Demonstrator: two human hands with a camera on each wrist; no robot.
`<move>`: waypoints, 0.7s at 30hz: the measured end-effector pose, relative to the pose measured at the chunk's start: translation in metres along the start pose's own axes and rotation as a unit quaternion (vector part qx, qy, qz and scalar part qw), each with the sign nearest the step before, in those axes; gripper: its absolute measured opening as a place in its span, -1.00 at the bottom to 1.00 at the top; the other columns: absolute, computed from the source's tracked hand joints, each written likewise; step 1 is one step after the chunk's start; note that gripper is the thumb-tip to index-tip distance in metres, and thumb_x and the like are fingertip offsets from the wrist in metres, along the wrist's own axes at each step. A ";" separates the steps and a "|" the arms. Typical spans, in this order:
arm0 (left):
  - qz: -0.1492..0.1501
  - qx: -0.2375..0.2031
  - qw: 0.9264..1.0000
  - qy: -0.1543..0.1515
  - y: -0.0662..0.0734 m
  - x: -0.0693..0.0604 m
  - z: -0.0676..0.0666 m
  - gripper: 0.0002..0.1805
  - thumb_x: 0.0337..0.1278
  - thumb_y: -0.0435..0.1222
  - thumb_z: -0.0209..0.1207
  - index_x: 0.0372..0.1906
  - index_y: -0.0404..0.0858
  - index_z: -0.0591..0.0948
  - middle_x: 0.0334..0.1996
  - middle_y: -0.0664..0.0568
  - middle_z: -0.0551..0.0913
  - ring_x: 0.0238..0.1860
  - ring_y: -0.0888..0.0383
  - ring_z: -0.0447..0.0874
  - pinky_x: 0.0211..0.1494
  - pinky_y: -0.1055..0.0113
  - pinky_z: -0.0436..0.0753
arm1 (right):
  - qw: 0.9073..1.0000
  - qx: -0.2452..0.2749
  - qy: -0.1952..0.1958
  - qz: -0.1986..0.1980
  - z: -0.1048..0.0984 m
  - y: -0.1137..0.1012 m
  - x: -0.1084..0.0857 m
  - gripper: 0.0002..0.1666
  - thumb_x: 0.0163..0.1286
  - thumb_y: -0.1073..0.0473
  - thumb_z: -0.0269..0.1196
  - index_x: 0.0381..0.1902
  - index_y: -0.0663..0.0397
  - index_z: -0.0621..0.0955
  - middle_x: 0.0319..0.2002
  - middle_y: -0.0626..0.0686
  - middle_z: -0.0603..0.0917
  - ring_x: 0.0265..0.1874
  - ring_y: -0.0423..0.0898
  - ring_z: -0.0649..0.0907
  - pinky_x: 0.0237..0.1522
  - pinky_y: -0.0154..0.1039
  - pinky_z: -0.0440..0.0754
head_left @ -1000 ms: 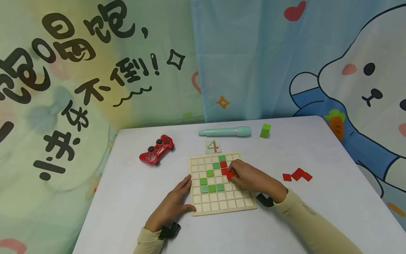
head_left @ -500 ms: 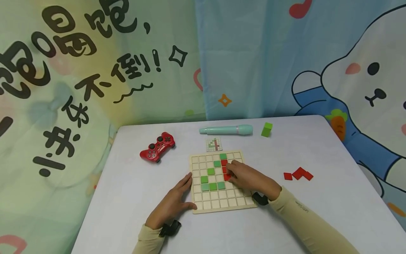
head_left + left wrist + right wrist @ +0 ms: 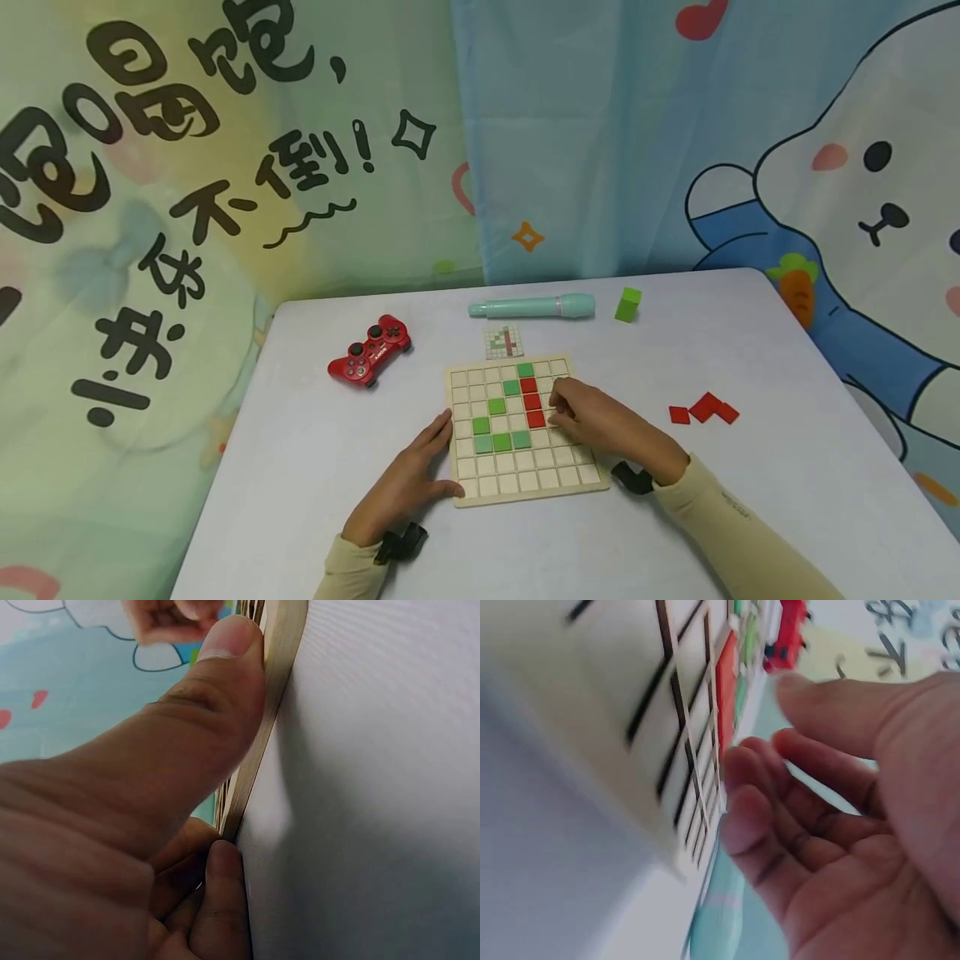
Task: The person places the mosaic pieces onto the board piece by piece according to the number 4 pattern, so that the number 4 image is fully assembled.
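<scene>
A wooden grid board (image 3: 525,499) lies on the table, with green tiles (image 3: 502,442) in some squares and a column of three red tiles (image 3: 532,402). My left hand (image 3: 405,485) rests against the board's left side, thumb (image 3: 202,712) at the near corner and the fingers farther up the edge. Just right of the red column is my right hand (image 3: 611,423), over the board. In the right wrist view its thumb and fingertips (image 3: 746,817) are apart, loosely bent, with nothing between them. A small pattern card (image 3: 502,342) lies beyond the board.
Several loose red tiles (image 3: 706,407) lie to the right of the board. A red game controller (image 3: 371,351) is at the left. Along the back are a mint-green pen-like object (image 3: 532,307) and green blocks (image 3: 628,305). A printed curtain (image 3: 547,167) hangs behind the table.
The red tile that my right hand was pinching lies flat in the grid below two others. My right fingers have let go and moved slightly right. My left hand has stayed in place.
</scene>
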State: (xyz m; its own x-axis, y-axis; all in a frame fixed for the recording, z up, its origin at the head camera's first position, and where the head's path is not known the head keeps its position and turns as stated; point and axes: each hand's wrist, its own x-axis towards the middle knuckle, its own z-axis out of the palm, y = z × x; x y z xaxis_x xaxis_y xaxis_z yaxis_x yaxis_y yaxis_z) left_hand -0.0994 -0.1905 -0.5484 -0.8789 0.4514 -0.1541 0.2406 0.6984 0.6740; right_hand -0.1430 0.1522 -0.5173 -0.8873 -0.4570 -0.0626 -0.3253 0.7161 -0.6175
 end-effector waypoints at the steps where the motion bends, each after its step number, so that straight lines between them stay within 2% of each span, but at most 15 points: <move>1: 0.001 0.003 1.000 -0.001 0.000 0.000 0.001 0.20 0.00 -0.13 0.60 0.70 -0.23 0.17 0.77 0.04 0.05 0.75 -0.07 0.08 0.66 -0.06 0.37 | 1.000 -0.003 0.018 0.003 -0.003 0.004 -0.007 -0.84 0.54 0.18 0.34 -0.07 0.07 0.57 -0.25 -0.08 0.62 -0.28 -0.21 0.55 -0.23 -0.34 0.60; 4: 0.004 0.007 1.000 -0.002 0.000 0.001 0.003 0.20 0.01 -0.12 0.60 0.70 -0.25 0.17 0.77 0.03 0.04 0.75 -0.08 0.07 0.67 -0.06 0.36 | 0.997 -0.011 0.079 0.013 -0.017 0.018 -0.031 -0.83 0.56 0.20 0.31 0.03 0.08 0.60 -0.17 -0.06 0.67 -0.23 -0.21 0.58 -0.19 -0.33 0.65; 6: 0.004 0.008 1.000 -0.002 0.000 0.002 0.003 0.20 0.01 -0.12 0.60 0.70 -0.26 0.16 0.77 0.02 0.04 0.75 -0.09 0.08 0.66 -0.07 0.36 | 0.991 -0.019 0.130 0.021 -0.027 0.032 -0.051 -0.79 0.57 0.24 0.29 0.09 0.10 0.61 -0.13 -0.02 0.70 -0.20 -0.20 0.60 -0.17 -0.35 0.67; 10: 0.001 0.008 1.000 -0.001 0.001 0.002 0.003 0.20 0.01 -0.14 0.60 0.70 -0.26 0.16 0.77 0.02 0.04 0.75 -0.09 0.09 0.65 -0.08 0.37 | 0.971 -0.021 0.228 0.062 -0.046 0.066 -0.092 -0.73 0.60 0.29 0.24 0.19 0.19 0.59 -0.08 0.13 0.72 -0.19 -0.08 0.64 -0.20 -0.55 0.58; 12: 0.000 0.009 1.000 -0.001 0.001 0.002 0.003 0.20 0.00 -0.14 0.60 0.70 -0.26 0.16 0.77 0.03 0.04 0.75 -0.08 0.09 0.66 -0.08 0.37 | 0.960 -0.017 0.261 0.100 -0.053 0.085 -0.112 -0.70 0.61 0.31 0.21 0.22 0.25 0.56 -0.04 0.23 0.71 -0.15 0.02 0.65 -0.21 -0.68 0.48; 14: 0.000 0.009 1.000 -0.002 0.001 0.001 0.003 0.20 0.00 -0.14 0.60 0.70 -0.26 0.17 0.77 0.02 0.05 0.75 -0.08 0.09 0.65 -0.07 0.37 | 0.949 -0.013 0.278 0.147 -0.056 0.103 -0.130 -0.68 0.62 0.30 0.19 0.25 0.29 0.53 0.00 0.29 0.67 -0.09 0.12 0.62 -0.24 -0.76 0.37; 17: 0.000 0.010 1.000 -0.001 0.000 0.001 0.003 0.20 -0.02 -0.14 0.60 0.70 -0.26 0.18 0.77 0.02 0.06 0.74 -0.09 0.10 0.65 -0.08 0.38 | 0.937 -0.004 0.283 0.206 -0.056 0.125 -0.149 -0.63 0.64 0.26 0.18 0.27 0.34 0.51 0.04 0.37 0.62 -0.05 0.22 0.59 -0.30 -0.74 0.33; 21: 0.003 0.005 1.000 0.004 -0.001 0.000 0.003 0.20 -0.03 -0.15 0.61 0.69 -0.26 0.19 0.76 0.02 0.07 0.74 -0.09 0.10 0.65 -0.10 0.37 | 0.931 0.003 0.284 0.231 -0.052 0.143 -0.158 -0.59 0.65 0.20 0.18 0.29 0.35 0.51 0.07 0.39 0.60 -0.04 0.23 0.59 -0.31 -0.66 0.37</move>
State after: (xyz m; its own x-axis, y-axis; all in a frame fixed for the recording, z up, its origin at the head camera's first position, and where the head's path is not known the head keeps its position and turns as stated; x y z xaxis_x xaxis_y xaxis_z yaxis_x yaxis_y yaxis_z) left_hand -0.0988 -0.1897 -0.5516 -0.8805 0.4511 -0.1454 0.2489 0.7012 0.6681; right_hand -0.0661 0.3544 -0.5548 -0.9622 0.2533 0.1001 0.1350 0.7628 -0.6324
